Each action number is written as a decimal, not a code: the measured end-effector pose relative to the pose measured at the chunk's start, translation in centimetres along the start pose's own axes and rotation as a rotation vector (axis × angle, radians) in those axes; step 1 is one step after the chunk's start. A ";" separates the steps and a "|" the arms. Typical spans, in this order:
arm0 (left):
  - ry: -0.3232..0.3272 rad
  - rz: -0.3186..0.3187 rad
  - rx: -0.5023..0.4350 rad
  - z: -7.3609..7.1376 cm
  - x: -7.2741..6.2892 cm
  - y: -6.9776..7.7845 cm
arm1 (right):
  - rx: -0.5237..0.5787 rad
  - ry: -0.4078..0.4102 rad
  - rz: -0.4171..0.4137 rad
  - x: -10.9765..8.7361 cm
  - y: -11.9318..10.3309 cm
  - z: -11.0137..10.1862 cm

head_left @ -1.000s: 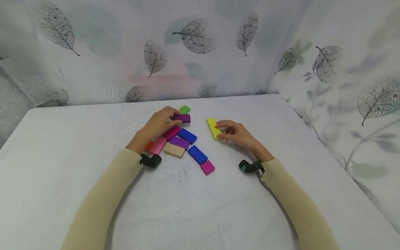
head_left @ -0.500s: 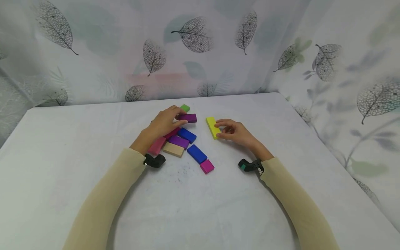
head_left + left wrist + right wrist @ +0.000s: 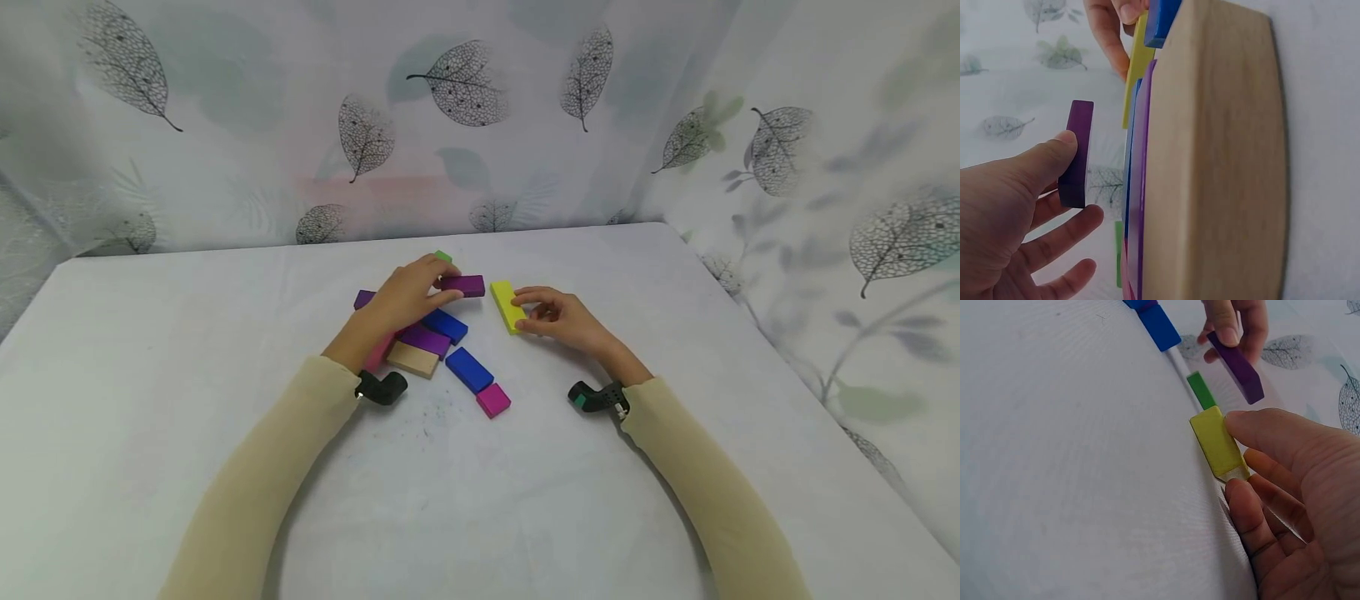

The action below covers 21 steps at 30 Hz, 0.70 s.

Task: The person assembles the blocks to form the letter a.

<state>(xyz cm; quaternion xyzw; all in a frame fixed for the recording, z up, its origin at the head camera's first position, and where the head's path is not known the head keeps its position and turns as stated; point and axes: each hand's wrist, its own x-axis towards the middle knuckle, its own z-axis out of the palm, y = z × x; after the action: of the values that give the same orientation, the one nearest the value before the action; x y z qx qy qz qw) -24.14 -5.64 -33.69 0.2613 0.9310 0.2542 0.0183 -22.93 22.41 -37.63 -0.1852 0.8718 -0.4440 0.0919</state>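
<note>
Between thumb and fingers, my left hand (image 3: 408, 293) holds a dark purple block (image 3: 465, 287); the left wrist view shows this dark purple block (image 3: 1077, 153) lifted off the table. To its right, a yellow block (image 3: 507, 307) lies on the white table, pinched at its near part by my right hand (image 3: 564, 320). In the right wrist view, thumb and fingertips meet the side and end of the yellow block (image 3: 1217, 442). A green block (image 3: 443, 257) shows behind my left hand, mostly hidden by it.
Under and before my left wrist lie a purple block (image 3: 425, 341), a blue block (image 3: 446, 326), a plain wooden block (image 3: 413, 359) and a partly hidden pink one (image 3: 378, 355). Nearer stand another blue block (image 3: 469, 370) and a magenta block (image 3: 492, 401). Leaf-patterned cloth (image 3: 247, 125) hangs behind the table.
My left hand has carried the dark purple block rightward, closer to the yellow one. A purple block has come into view behind that wrist. My right hand stays at the yellow block.
</note>
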 end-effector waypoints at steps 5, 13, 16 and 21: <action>-0.008 0.004 -0.003 0.3 0.3 0.1 | 0.004 0.001 0.004 0.1 0.1 0.1; -0.003 -0.009 -0.001 0.8 0.7 0.2 | 0.015 0.000 0.006 0.1 0.0 0.1; 0.000 -0.009 0.003 1.0 0.9 0.2 | 0.023 -0.002 -0.003 0.1 0.1 0.0; -0.004 -0.016 0.012 1.4 1.3 0.4 | 0.026 -0.001 -0.004 0.0 0.1 0.0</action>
<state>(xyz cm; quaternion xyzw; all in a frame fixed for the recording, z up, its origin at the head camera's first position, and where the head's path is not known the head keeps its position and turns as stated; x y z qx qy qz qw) -24.86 -4.07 -34.59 0.2546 0.9345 0.2478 0.0206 -22.94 22.52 -37.72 -0.1858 0.8655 -0.4555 0.0940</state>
